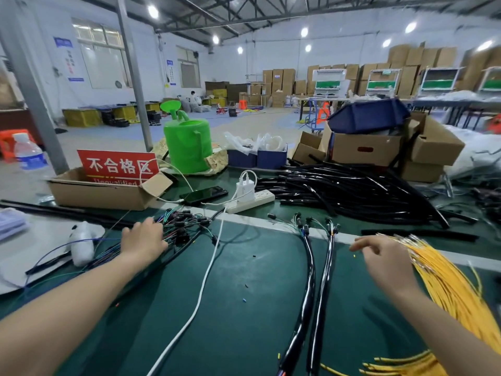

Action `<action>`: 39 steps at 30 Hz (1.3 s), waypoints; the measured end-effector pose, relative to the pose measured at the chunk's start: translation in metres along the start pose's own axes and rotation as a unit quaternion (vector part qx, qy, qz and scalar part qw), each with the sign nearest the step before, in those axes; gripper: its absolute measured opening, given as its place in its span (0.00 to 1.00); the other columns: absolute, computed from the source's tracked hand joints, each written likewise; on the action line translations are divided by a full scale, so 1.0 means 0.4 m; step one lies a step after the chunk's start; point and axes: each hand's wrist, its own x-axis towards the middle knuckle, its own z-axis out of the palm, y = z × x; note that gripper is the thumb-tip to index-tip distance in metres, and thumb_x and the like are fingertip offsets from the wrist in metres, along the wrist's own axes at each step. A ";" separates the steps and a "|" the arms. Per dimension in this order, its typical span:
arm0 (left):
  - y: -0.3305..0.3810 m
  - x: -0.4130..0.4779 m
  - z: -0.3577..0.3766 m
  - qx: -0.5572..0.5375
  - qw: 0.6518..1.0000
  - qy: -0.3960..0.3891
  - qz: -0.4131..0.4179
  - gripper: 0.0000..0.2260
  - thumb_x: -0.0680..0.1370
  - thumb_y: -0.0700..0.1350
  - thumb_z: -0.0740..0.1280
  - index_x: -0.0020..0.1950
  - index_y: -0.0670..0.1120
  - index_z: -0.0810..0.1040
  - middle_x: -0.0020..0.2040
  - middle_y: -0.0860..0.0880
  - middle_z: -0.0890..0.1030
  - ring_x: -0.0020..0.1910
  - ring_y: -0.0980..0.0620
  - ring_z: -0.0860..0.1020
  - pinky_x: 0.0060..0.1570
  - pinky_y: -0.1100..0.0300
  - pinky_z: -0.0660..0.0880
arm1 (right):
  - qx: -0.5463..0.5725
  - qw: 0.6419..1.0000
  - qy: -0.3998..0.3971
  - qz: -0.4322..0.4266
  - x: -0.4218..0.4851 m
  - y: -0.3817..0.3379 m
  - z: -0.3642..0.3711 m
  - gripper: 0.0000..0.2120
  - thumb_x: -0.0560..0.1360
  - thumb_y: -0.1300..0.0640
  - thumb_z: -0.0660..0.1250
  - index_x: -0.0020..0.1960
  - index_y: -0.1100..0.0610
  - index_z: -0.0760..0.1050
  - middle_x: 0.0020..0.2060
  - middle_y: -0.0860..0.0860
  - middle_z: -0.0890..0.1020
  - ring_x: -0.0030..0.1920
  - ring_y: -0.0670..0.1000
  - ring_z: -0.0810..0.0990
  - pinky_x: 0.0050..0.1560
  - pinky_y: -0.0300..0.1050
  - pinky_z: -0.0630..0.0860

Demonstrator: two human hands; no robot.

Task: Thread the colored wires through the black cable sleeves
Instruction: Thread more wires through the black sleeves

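My left hand rests on a tangle of thin colored wires with small black connectors at the left of the green table; its fingers curl into the bundle. My right hand hovers with loosely spread fingers beside a thick bundle of yellow wires at the right, touching or nearly touching its near edge. Between the hands lie two black sleeved cables with colored wire ends sticking out at their far ends. A large heap of black cable sleeves lies farther back right.
A white power strip with a charger, a black phone and a white cord cross the middle. A cardboard box with a red sign, a green watering can and more boxes stand behind.
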 end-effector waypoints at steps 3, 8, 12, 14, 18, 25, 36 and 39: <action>0.000 -0.005 -0.026 -0.039 0.999 -0.003 0.019 0.07 0.76 0.50 0.63 0.44 0.48 0.70 0.43 0.48 0.78 0.39 0.46 0.74 0.37 0.57 0.67 | 0.028 1.000 0.002 0.004 -0.007 0.002 -0.009 0.17 0.74 0.72 0.60 0.37 0.56 0.80 0.39 0.54 0.83 0.36 0.64 0.80 0.27 0.43 0.69; -0.027 -0.007 -0.109 -0.116 0.986 0.113 0.039 0.06 0.83 0.44 0.52 0.51 0.43 0.65 0.33 0.45 0.76 0.28 0.47 0.73 0.27 0.56 0.69 | 0.054 0.999 0.002 -0.004 -0.024 -0.006 -0.014 0.17 0.75 0.71 0.60 0.38 0.54 0.79 0.32 0.54 0.81 0.22 0.51 0.69 0.18 0.30 0.61; -0.059 0.036 -0.284 -0.299 0.919 0.250 0.061 0.07 0.83 0.43 0.56 0.55 0.40 0.68 0.37 0.44 0.76 0.30 0.46 0.72 0.29 0.58 0.65 | 0.058 0.998 -0.002 -0.015 -0.043 -0.010 -0.016 0.15 0.74 0.71 0.60 0.44 0.56 0.80 0.37 0.49 0.82 0.35 0.49 0.81 0.28 0.31 0.70; -0.072 0.062 -0.366 -0.354 0.908 0.209 0.085 0.04 0.81 0.45 0.61 0.53 0.45 0.70 0.39 0.48 0.79 0.33 0.48 0.75 0.32 0.58 0.67 | 0.071 0.997 -0.010 0.000 -0.049 -0.009 -0.015 0.15 0.75 0.71 0.59 0.44 0.55 0.80 0.38 0.49 0.82 0.35 0.49 0.81 0.34 0.36 0.74; -0.061 0.071 -0.389 -0.245 0.959 0.004 0.146 0.03 0.78 0.46 0.66 0.51 0.53 0.77 0.39 0.52 0.83 0.39 0.54 0.79 0.36 0.61 0.69 | 0.077 0.997 -0.018 0.020 -0.064 -0.005 -0.006 0.16 0.76 0.70 0.58 0.42 0.53 0.79 0.37 0.48 0.82 0.32 0.48 0.82 0.35 0.44 0.79; -0.019 0.051 -0.197 -0.362 0.923 -0.116 0.059 0.09 0.81 0.42 0.61 0.54 0.46 0.80 0.43 0.50 0.85 0.36 0.53 0.74 0.36 0.60 0.70 | 0.067 0.996 -0.051 0.034 -0.117 0.029 -0.016 0.16 0.77 0.69 0.60 0.41 0.52 0.79 0.36 0.48 0.83 0.30 0.47 0.82 0.35 0.44 0.80; 0.134 0.055 -0.375 -0.497 0.851 -0.051 0.162 0.09 0.82 0.50 0.55 0.57 0.51 0.72 0.53 0.41 0.79 0.42 0.39 0.82 0.33 0.48 0.81 | -0.007 0.999 -0.030 -0.026 -0.159 0.004 0.010 0.15 0.75 0.70 0.63 0.56 0.56 0.78 0.45 0.50 0.81 0.31 0.51 0.78 0.30 0.43 0.77; 0.197 0.042 -0.467 -0.481 0.843 -0.061 0.232 0.09 0.83 0.50 0.55 0.57 0.53 0.73 0.51 0.42 0.81 0.40 0.42 0.83 0.33 0.47 0.81 | 0.068 0.997 -0.042 -0.015 -0.160 -0.066 0.024 0.10 0.76 0.66 0.65 0.51 0.54 0.80 0.41 0.49 0.83 0.34 0.49 0.80 0.31 0.42 0.77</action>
